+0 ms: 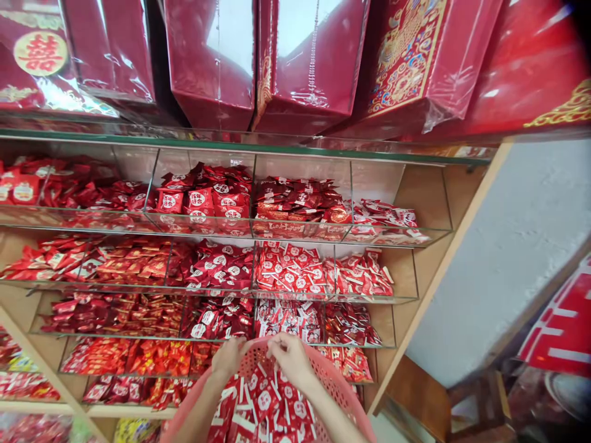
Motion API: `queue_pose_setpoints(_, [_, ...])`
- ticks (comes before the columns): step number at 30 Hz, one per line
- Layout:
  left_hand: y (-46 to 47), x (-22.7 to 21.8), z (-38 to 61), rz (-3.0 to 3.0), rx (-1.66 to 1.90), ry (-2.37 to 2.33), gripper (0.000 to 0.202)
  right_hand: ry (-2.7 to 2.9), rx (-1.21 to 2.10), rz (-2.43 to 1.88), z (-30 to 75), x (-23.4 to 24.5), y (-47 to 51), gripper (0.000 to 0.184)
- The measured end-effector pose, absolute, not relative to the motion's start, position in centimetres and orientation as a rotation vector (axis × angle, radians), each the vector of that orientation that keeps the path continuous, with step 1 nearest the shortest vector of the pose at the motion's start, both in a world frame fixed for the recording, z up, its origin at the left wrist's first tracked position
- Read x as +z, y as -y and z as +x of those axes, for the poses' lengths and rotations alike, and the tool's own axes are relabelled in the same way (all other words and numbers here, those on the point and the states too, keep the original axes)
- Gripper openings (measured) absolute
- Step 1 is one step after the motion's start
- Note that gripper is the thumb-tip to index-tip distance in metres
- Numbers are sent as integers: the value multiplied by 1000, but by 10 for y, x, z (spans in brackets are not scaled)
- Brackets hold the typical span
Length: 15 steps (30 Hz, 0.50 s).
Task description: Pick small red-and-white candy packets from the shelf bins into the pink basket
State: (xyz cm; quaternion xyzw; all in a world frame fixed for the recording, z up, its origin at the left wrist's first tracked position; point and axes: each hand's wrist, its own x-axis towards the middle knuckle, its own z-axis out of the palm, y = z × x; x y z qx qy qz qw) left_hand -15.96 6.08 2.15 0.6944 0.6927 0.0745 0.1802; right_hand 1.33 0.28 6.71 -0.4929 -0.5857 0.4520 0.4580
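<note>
A pink perforated plastic basket (pixel 330 375) is in front of me at the bottom of the view, tilted against the shelf fronts. Many small red-and-white candy packets (pixel 265 403) fill its lower part. My left hand (pixel 228 357) is closed on the far rim, its fingertips partly hidden. Just right of it, my right hand (pixel 290 358) has its fingers curled at the same rim, closed on the edge. Directly beyond the hands is a shelf compartment with silvery-white and red packets (pixel 289 317); dark red packets (pixel 220 317) lie in the compartment to its left.
Glass-fronted tiers with dividers (pixel 253 271) hold several kinds of red packets. Large wrapped red boxes (pixel 210 67) stand on the glass shelf (pixel 277 147) above. To the right are the wooden side panel (pixel 429 307), a grey wall (pixel 508 246) and a wooden stool (pixel 415 400).
</note>
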Motion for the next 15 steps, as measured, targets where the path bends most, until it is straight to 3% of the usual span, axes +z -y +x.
queue_pose_setpoints(3, [-65,19,-162,2008,279,-1917,45,1464,974,-1212,21,78,-6,26])
queue_pose_setpoints(9, [-69,26,-165,1983,251,-1852,43,1536,295,-1318,67,150,-31,24])
queue_pose_setpoints(12, [-69,27,-164,1975,262,-1847,43,1566,-6,-1555,89,178,-56,27])
queue_pose_setpoints(15, [-68,27,-164,1964,271,-1852,42,1584,-79,-1841,100,185,-78,31])
